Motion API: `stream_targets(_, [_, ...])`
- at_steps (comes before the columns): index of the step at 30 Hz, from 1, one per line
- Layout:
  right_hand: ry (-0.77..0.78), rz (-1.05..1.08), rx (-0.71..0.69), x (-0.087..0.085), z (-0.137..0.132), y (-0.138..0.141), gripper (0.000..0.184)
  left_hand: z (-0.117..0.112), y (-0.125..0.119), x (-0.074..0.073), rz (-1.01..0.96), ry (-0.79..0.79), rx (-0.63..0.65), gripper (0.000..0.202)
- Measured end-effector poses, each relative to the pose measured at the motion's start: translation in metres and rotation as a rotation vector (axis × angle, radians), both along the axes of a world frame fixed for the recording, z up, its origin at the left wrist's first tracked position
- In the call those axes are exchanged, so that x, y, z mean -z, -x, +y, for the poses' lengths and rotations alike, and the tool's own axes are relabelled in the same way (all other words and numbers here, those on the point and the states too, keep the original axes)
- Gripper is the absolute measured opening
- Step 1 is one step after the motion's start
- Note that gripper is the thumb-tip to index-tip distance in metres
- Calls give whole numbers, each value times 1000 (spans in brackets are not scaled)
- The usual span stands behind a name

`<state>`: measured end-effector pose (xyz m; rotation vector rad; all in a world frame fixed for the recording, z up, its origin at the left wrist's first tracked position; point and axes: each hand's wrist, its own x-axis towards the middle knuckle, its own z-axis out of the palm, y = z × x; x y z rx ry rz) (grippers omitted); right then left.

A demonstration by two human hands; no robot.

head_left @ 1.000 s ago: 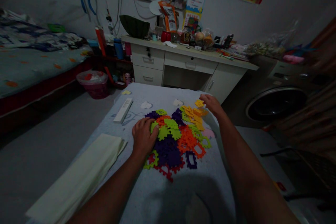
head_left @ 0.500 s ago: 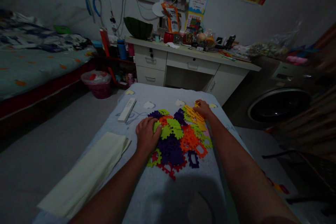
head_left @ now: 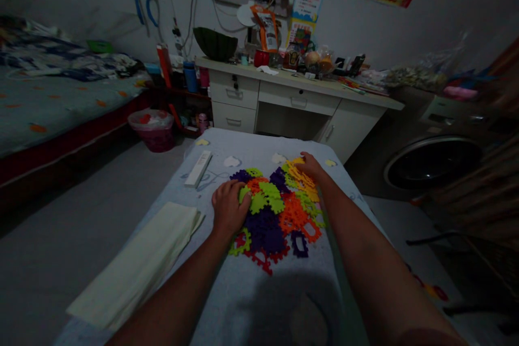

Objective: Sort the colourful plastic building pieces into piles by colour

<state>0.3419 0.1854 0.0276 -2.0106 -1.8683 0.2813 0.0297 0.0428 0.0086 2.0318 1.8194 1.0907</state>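
Note:
A loose pile of plastic interlocking pieces with toothed edges lies on a cloth-covered table, in purple, orange, red, green and yellow. My left hand (head_left: 230, 206) is at the left side of the pile, its fingers and thumb closed around the edge of a green piece (head_left: 244, 193). At the far right of the pile, my right hand (head_left: 312, 167) has its fingers curled around overlapping yellow pieces (head_left: 302, 177); part of its grip is hidden. Purple pieces (head_left: 265, 230) lie between the hands, with orange pieces (head_left: 294, 213) to their right.
A folded cream cloth (head_left: 140, 262) and a white oblong box or strip (head_left: 198, 168) lie left of the pile. Beyond the table stands a cluttered white desk (head_left: 235, 94). A washing machine (head_left: 430, 140) is at the right, a bed (head_left: 60, 102) and a pink bin (head_left: 154, 132) at the left.
My right hand has shifted slightly left, with its fingers further over the yellow pieces. My left hand keeps its place on the pile. The view has moved a little.

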Motion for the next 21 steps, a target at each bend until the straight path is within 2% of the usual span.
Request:
stream_targets(3, [-12, 38, -20, -3, -5, 7, 49, 0, 0, 0, -6, 1, -5, 30])
stream_targets(8, [-97, 117, -161, -13, -30, 31, 32, 1, 0, 1, -6, -4, -6, 32])
stream_targets(17, [-149, 296, -385, -42, -110, 119, 33, 0, 1, -2, -49, 21, 16, 34])
stream_targets(19, [-144, 349, -480, -50, -126, 125, 33, -1, 2, -4, -89, 20, 24, 34])
stream_targets(21, [-134, 392, -556, -56, -137, 120, 30, -3, 2, -6, -141, -1, 32, 35])
